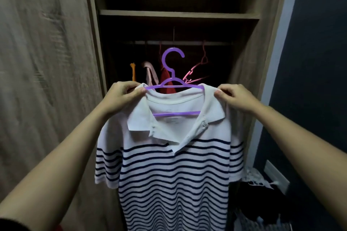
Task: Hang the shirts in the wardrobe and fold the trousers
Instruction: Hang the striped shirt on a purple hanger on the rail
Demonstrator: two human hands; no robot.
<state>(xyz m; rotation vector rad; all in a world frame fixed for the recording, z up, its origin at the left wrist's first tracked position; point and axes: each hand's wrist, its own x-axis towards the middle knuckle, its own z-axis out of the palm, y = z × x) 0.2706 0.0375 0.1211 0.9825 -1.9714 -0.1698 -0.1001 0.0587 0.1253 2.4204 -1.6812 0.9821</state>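
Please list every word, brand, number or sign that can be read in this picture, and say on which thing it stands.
No text can be read here.
Inside the collar of the striped shirt there is a faint neck label: too blurred to read.
The purple hanger shows no marking that I can see.

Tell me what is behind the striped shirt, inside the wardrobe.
Above the striped shirt show a rail, a red garment, a pale pink garment, an orange item and pink hangers. It hides their lower parts.
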